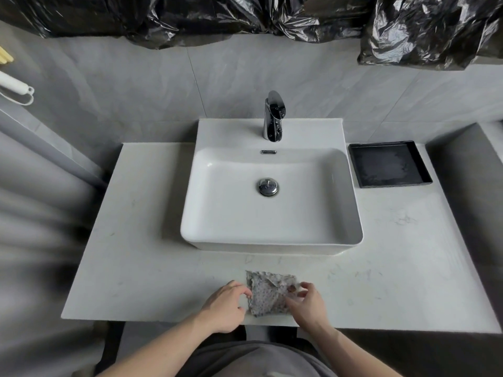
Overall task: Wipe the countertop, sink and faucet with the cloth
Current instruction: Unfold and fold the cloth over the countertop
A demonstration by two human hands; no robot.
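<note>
So the speckled grey rag cloth (268, 292) sits crumpled on the white marble-look surface (141, 268), right at the near edge in front of the white rectangular ceramic sink (272, 240). Left hand (224, 306) pinches its left edge with curled fingers (246, 291); right hand (309, 303) nips the right corner between thumb and fingertips. Chrome faucet (273, 117) stands at the sink's back, and a black square tray (389, 164) rests just beside the sink on the right.
</note>
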